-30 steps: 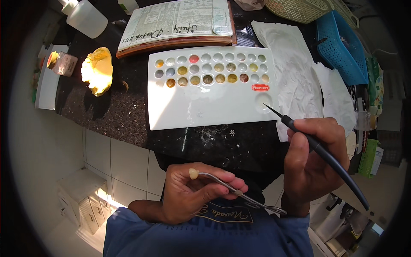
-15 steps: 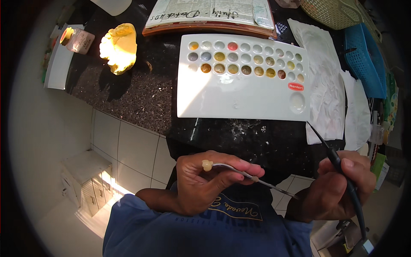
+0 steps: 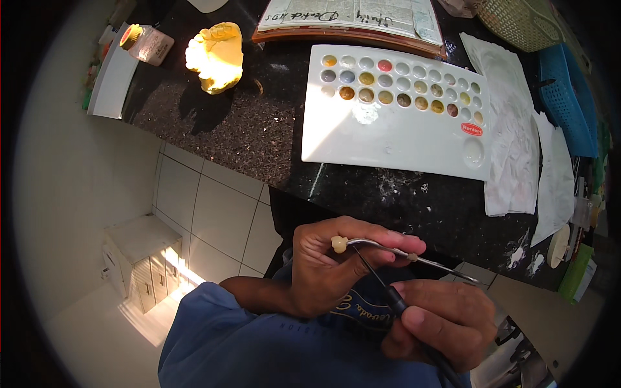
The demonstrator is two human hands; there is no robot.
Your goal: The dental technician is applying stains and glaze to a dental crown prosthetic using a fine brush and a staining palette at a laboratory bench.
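My left hand (image 3: 336, 268) is closed round slim metal tweezers (image 3: 446, 266) with a bent end. At that bent end, beside my fingers, sits a small cream tooth crown (image 3: 339, 244). From the right, my right hand (image 3: 446, 320) grips a black-handled fine-tipped brush (image 3: 391, 297) like a pen. Its thin tip points up and left, close to the tweezers just right of the crown; whether it touches anything I cannot tell. Beyond both hands lies a white palette (image 3: 388, 145) with rows of small wells holding yellow, brown, grey and red colours.
A yellow dental cast (image 3: 217, 58) and a jar with a yellow lid (image 3: 147, 44) stand at the far left of the dark counter (image 3: 259, 139). Crumpled white tissue (image 3: 508, 129) lies right of the palette, beside a blue basket (image 3: 566, 100). Behind sits a paper-covered book (image 3: 352, 26).
My right hand has brought the brush left and down, from the palette's near right corner to the tweezers. My left hand and the crown appear slightly further right as the view shifted.
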